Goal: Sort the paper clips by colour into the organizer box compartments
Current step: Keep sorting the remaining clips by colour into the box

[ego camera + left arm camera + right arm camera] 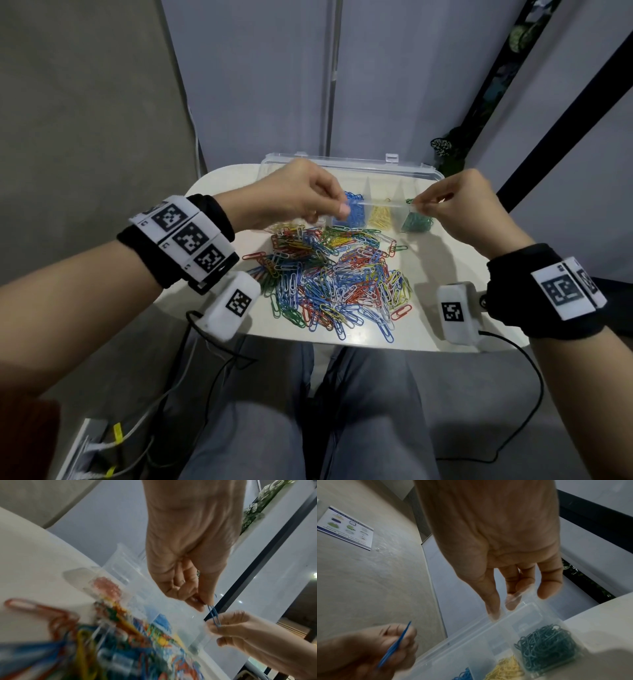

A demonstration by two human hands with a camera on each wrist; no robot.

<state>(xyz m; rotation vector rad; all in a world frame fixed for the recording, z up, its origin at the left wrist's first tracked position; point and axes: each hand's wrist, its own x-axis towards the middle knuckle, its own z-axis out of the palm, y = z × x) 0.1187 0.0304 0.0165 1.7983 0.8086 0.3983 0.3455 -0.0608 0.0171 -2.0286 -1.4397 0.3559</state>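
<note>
A clear organizer box [342, 162] stands open at the back of the small white table [448, 250]. Its compartments hold blue clips [352, 219], yellow clips [380, 216] and green clips [418, 222]; red ones [106, 588] show in the left wrist view. A mixed pile of paper clips [329, 277] lies in front of it. My left hand [339, 209] hovers over the blue compartment and pinches a blue clip [213, 613] [393, 645]. My right hand [419, 205] pinches the end of a clear plastic strip [383, 204] lying across the box near the green compartment.
White tagged modules [236, 305] [457, 311] hang under both wrists over the table's front corners, with black cables trailing down. My knees are under the table's front edge. A grey wall and a dark post stand close behind the box.
</note>
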